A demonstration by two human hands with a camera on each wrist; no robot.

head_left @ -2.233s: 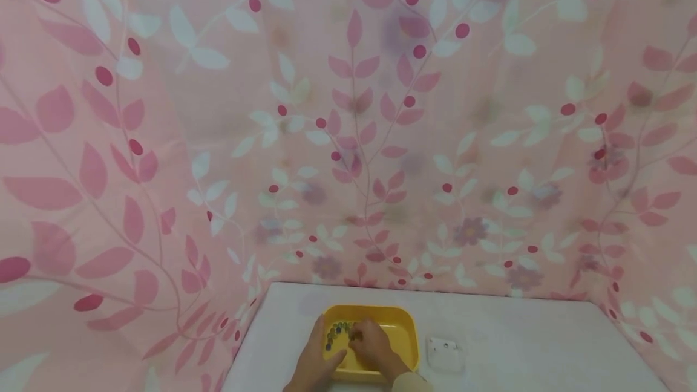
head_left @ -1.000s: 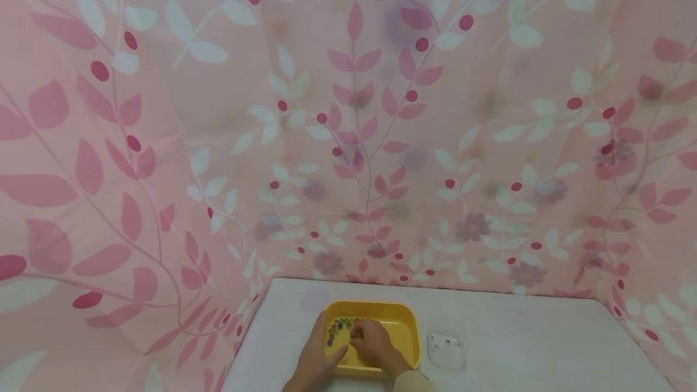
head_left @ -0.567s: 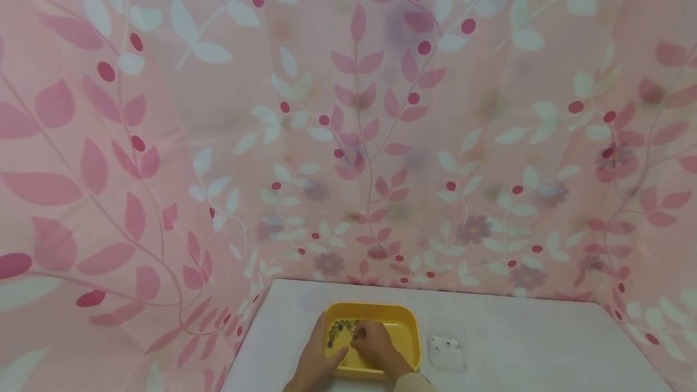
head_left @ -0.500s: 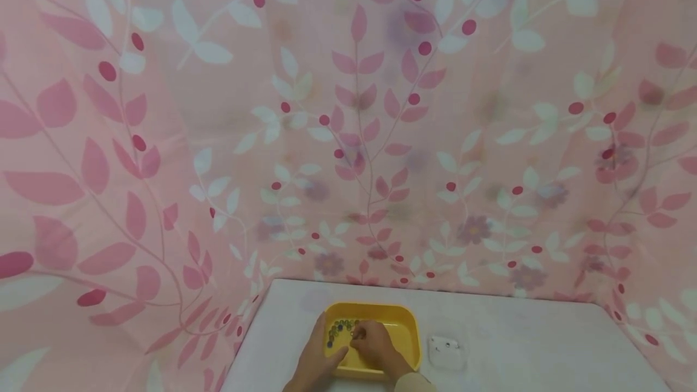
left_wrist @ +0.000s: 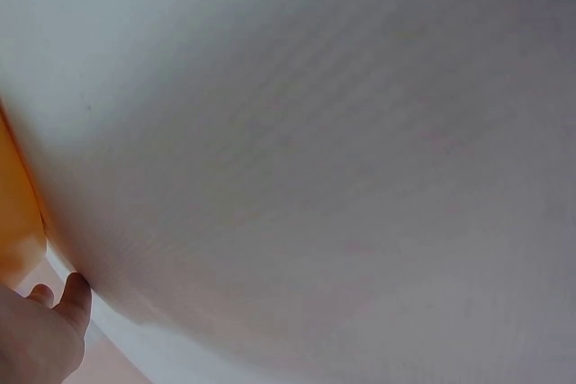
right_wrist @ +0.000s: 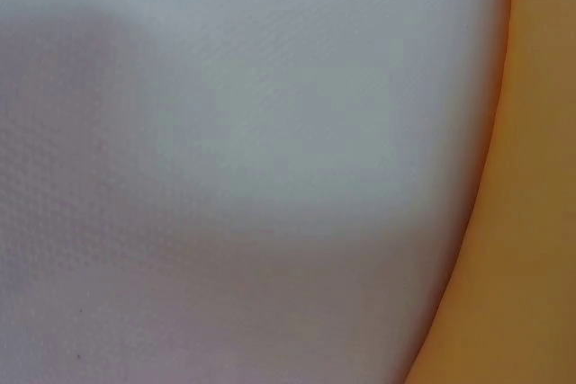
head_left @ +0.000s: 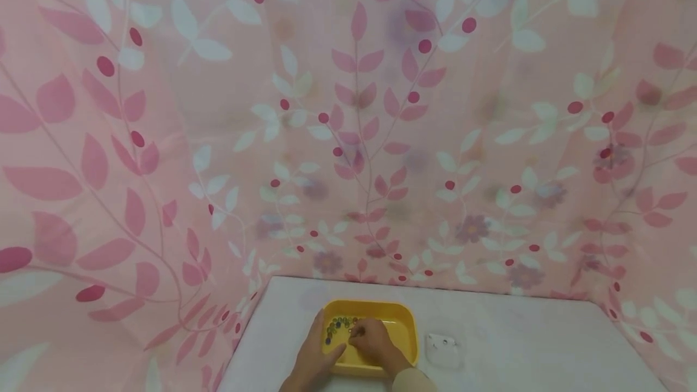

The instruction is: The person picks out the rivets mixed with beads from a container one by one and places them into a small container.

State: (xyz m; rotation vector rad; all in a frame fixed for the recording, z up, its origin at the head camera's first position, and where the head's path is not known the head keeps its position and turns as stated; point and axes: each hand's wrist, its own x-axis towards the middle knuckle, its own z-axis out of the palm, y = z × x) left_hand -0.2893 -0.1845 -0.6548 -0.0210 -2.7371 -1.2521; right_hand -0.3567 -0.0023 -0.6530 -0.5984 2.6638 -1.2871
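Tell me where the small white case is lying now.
In the head view, the white case lies on the table, just right of the yellow tray.

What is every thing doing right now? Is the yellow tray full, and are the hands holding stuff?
Tray: flat on the table, partly filled.
Beads: small pile in the tray's far left part.
Left hand: resting on the tray's left rim, fingers straight.
Right hand: inside the tray, fingers curled beside the beads; what it pinches is too small to tell.
White case: lying flat right of the tray.
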